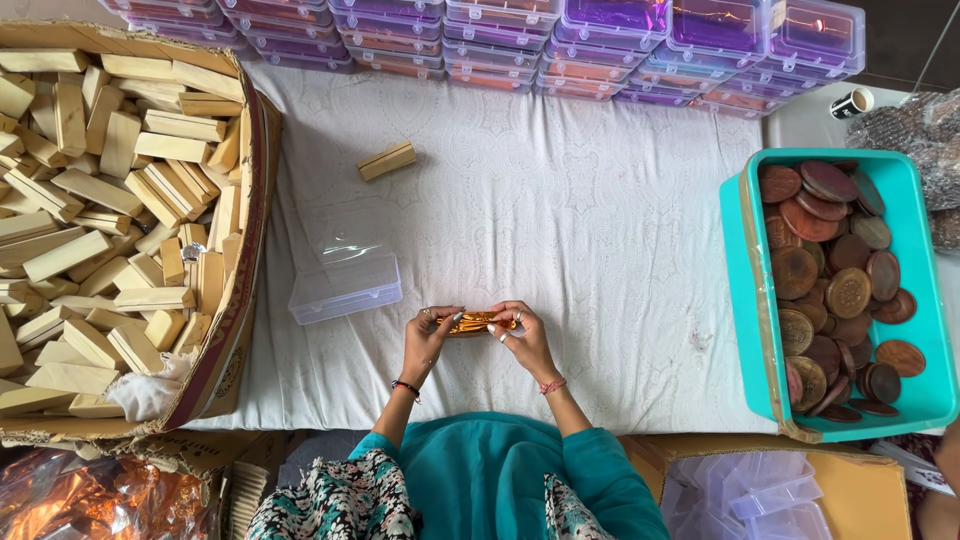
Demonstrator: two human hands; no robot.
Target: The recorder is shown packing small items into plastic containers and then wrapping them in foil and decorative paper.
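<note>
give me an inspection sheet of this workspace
surface: white cloth over the table
job's things: gold-foil-wrapped piece, open clear plastic box, loose wooden block
clutter: cardboard box of wooden blocks, teal bin of brown discs, stacked clear boxes
hands: left hand and right hand both pinch the foil piece
cables: nothing seen
surroundings: foil sheets lower left, empty clear boxes lower right

Teal sleeves, patterned scarf, wrist threads, rings.
</note>
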